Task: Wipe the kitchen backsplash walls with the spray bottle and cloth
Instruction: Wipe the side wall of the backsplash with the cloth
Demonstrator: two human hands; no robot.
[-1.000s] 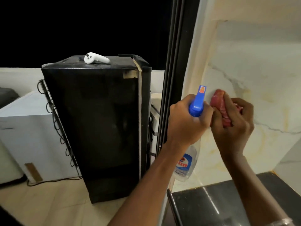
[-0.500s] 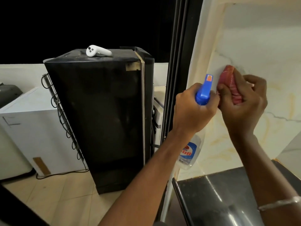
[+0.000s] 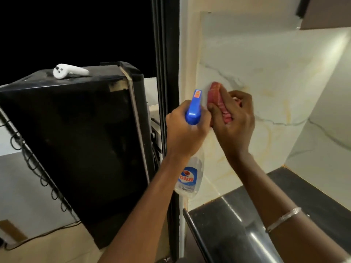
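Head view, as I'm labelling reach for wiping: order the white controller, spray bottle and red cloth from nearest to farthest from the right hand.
1. The red cloth: gripped in the right hand, on the wall.
2. The spray bottle: just left, held by the left hand.
3. The white controller: far left, atop the black fridge.

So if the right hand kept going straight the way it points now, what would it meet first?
The right hand grips the pink cloth, which seems pressed to the marble backsplash wall. So the wall comes first, almost at once, though depth is hard to judge here.
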